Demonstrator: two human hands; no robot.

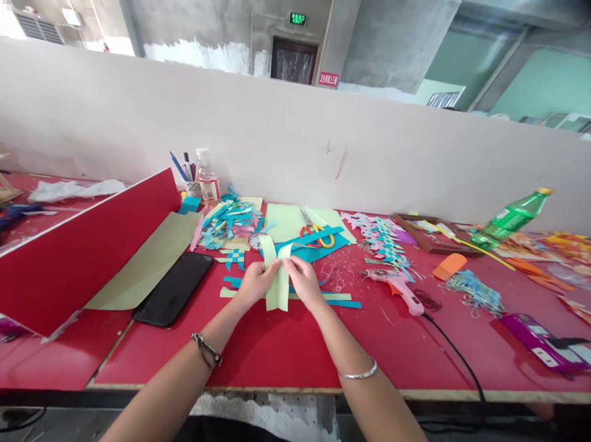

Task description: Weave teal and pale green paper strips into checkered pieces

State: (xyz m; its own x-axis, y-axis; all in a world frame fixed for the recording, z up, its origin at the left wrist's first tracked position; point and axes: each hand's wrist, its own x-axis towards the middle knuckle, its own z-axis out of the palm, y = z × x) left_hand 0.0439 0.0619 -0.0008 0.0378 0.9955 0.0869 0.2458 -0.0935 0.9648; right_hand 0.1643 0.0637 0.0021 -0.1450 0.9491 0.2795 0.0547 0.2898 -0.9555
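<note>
My left hand and my right hand meet above the red table, both pinched on pale green paper strips. The strips cross between my fingers, with ends fanning upward and a longer piece hanging down. Just under them lie loose teal and pale green strips. Behind my hands sits a pale green sheet with yellow-and-red scissors on it.
A black phone and tan sheet lie left, beside a red divider board. A pile of teal scraps, a small bottle, pink glue gun with cord, green bottle, purple device.
</note>
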